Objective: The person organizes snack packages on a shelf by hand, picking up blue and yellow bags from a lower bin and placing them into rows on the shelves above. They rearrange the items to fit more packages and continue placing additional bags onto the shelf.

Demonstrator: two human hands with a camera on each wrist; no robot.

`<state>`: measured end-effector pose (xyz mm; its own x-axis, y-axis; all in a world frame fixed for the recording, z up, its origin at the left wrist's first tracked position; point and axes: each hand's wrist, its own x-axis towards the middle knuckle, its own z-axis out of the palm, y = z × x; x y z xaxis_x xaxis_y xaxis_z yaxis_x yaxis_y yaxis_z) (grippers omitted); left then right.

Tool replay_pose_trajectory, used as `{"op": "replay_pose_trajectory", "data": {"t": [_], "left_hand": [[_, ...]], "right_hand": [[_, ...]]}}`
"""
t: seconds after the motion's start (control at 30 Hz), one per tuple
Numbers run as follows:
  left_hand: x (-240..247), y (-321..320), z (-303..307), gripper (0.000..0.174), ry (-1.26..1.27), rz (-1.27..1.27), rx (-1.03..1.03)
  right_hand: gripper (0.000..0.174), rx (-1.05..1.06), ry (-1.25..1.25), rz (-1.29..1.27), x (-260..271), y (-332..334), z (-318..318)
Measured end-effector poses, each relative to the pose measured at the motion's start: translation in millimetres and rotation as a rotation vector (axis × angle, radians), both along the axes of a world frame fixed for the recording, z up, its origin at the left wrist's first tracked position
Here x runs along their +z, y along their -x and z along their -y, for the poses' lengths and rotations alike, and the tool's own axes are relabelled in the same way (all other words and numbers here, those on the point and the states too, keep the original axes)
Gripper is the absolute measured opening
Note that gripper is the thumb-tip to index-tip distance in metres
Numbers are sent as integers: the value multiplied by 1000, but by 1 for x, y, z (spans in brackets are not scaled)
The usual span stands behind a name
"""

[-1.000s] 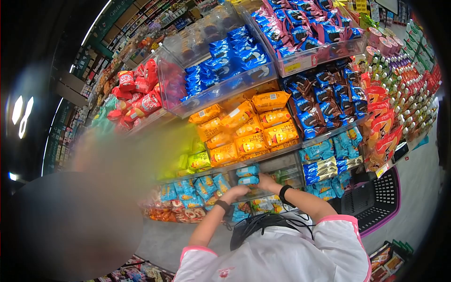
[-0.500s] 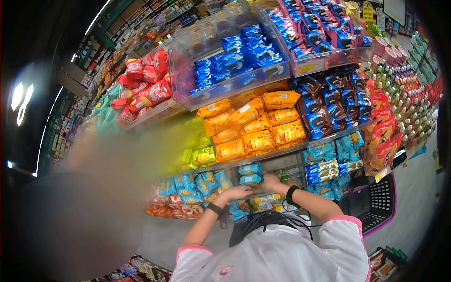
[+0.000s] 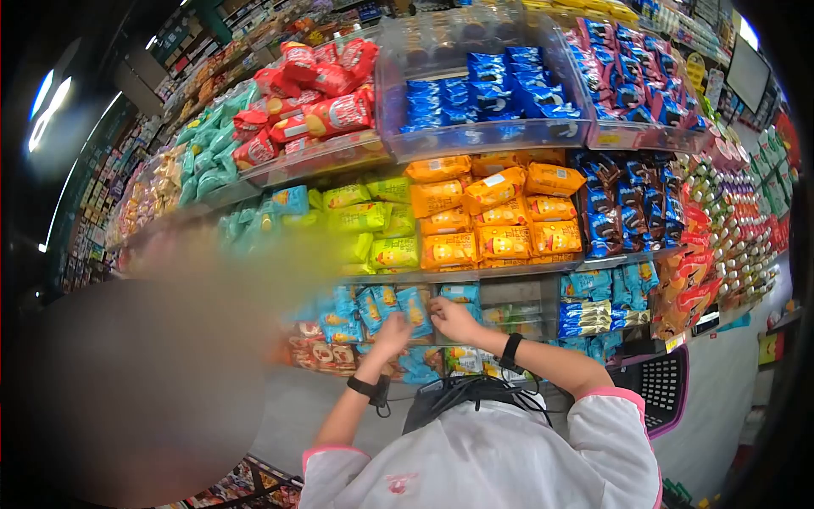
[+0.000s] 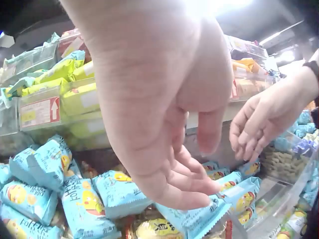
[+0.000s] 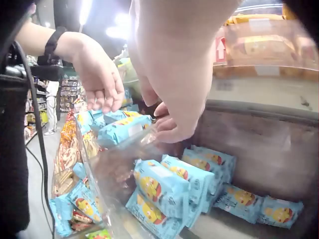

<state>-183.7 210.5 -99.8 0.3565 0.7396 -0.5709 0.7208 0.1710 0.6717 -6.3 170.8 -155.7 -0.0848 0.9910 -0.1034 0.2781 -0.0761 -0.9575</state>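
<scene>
My left hand point(image 3: 393, 336) hangs over a bin of loose light blue snack packs point(image 4: 85, 204), its fingers loosely bent. In the left wrist view its fingertips are right at a light blue pack point(image 4: 192, 219) near the bin's side. My right hand point(image 3: 456, 322) is a short way to the right, holding nothing, with relaxed fingers pointing down. Seen from the right wrist, its fingertips are by the top of a clear divider point(image 5: 112, 172). Stacked light blue packs point(image 5: 162, 189) stand in the compartment on the right of that divider, and two more packs point(image 5: 259, 206) lie behind them.
Above are shelves with green packs point(image 3: 394, 253), orange packs point(image 3: 504, 242) and red packs point(image 3: 339, 114). A black basket with a purple rim point(image 3: 682, 407) is at the lower right. A dark cable point(image 5: 37, 129) hangs beside the bins. A blurred shape point(image 3: 144, 382) covers the head view's left side.
Both hands have left the stacked light blue packs and moved left to the neighbouring bin of loose packs. The stack stays in its compartment. The head view has turned.
</scene>
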Motion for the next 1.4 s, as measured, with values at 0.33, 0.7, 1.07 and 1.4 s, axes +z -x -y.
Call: {"op": "replay_pose_trajectory", "data": {"t": [0.33,0.7,1.07,1.4], "left_hand": [[-46,20,0,61,202,273,127],[-24,23,9,57,261,495,49],[-49,31,21,57,255,554,-112],[-24,22,10,62,-42,153,-242]], "right_hand": [[47,65,324,38,7,45,-29],[48,-110,173,141,-7,40,-19],[61,4,209,27,9,1,4],[58,139,261,-167,-5,-23,43]]}}
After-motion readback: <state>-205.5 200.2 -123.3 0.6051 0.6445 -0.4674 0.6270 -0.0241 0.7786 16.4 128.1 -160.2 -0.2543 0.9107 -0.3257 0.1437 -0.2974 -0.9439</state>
